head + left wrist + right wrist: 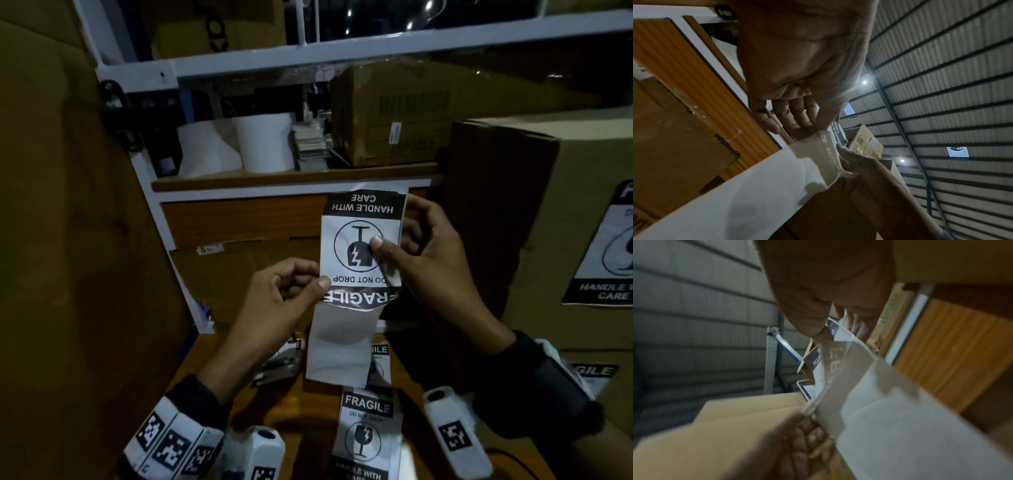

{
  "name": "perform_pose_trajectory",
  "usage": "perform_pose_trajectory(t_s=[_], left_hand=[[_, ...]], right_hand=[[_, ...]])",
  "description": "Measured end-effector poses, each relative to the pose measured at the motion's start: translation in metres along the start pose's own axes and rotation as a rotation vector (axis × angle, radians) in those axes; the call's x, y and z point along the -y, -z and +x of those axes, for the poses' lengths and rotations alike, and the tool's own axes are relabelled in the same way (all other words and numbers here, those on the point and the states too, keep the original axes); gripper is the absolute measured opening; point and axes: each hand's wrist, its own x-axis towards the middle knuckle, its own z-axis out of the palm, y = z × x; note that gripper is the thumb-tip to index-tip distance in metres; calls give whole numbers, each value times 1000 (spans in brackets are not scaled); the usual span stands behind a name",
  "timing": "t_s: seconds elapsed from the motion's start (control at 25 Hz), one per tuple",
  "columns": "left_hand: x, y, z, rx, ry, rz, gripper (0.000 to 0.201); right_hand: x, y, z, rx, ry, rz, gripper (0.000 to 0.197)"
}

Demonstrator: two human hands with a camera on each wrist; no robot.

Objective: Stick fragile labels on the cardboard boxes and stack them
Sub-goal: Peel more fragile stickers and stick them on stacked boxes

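I hold a black-and-white fragile label (346, 236) upside down in front of me, partly peeled from its white backing paper (342, 346), which hangs below it. My left hand (317, 279) pinches the label's lower left corner at the FRAGILE band. My right hand (387, 253) pinches the right edge, thumb on the print, fingers behind. The left wrist view shows the left hand (818, 128) pinching the curled sheet (756, 186). In the blurred right wrist view, the right hand (826, 335) grips the label (838, 369). A cardboard box (582, 192) on the right carries a stuck label (609, 253).
Loose fragile labels (368, 435) lie on the wooden table (301, 411) under my hands. A tall cardboard wall (68, 205) fills the left side. Behind, a shelf holds white rolls (263, 142) and a wrapped carton (394, 116).
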Motion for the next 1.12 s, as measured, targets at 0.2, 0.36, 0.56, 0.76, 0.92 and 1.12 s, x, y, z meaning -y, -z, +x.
perform_pose_trajectory(t_s=[0.2, 0.36, 0.56, 0.76, 0.92, 1.12], left_hand=[[-8, 2, 2, -109, -50, -125, 13], [-10, 2, 3, -112, -51, -124, 15], [-21, -2, -6, 48, -69, -76, 31], [-10, 4, -9, 5, -153, 57, 18], [2, 20, -9, 9, -164, 216, 14], [8, 37, -14, 23, -104, 287, 12]], right_hand=[[2, 7, -23, 29, 442, -464, 85], [-5, 7, -28, 249, 607, -813, 55], [0, 7, -25, 72, 481, -534, 23], [7, 2, -31, 24, 352, -380, 12], [2, 0, -37, 10, 163, -279, 7], [-2, -14, -43, -19, 42, -189, 4]])
